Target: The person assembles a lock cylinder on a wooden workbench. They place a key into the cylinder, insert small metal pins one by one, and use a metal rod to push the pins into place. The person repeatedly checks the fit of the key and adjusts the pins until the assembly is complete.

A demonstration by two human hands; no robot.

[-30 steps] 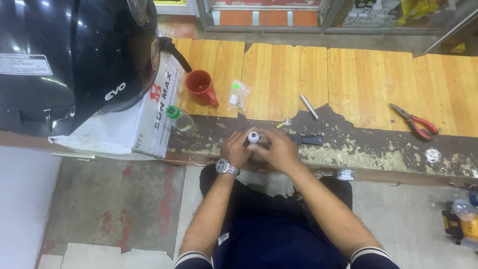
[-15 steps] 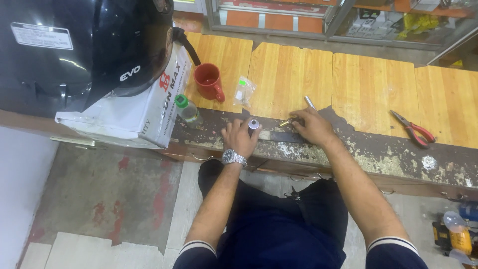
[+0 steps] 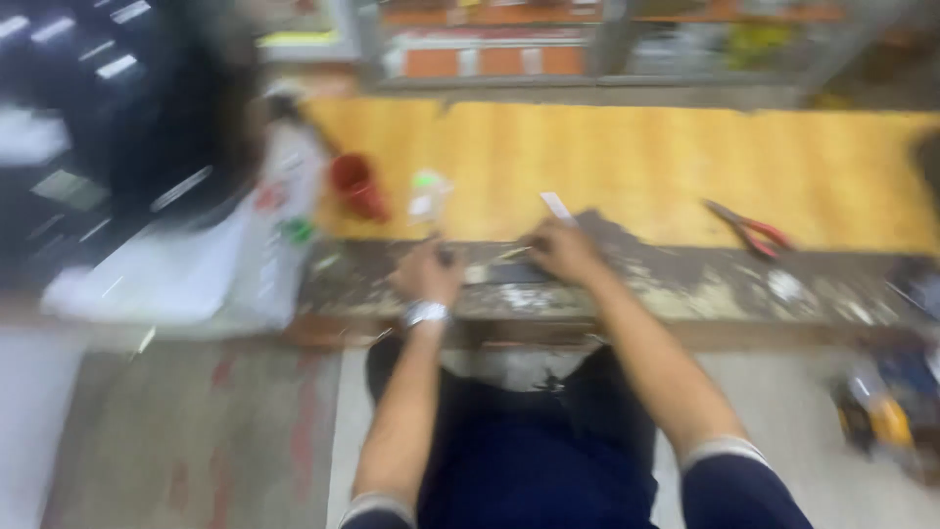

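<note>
Two hands are seen at the worn near edge of the desk. The left hand is curled round one small object, too blurred to name; the right hand rests just beside it, and its fingers' state cannot be told. One red cup and one pair of red-handled pliers are counted farther back.

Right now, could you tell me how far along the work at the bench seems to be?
Done: nothing shows as finished; the frame is blurred. In hand: the left hand grips a small item, the right hand rests on the worn bench edge. Left: the red-handled pliers lie untouched.
</note>
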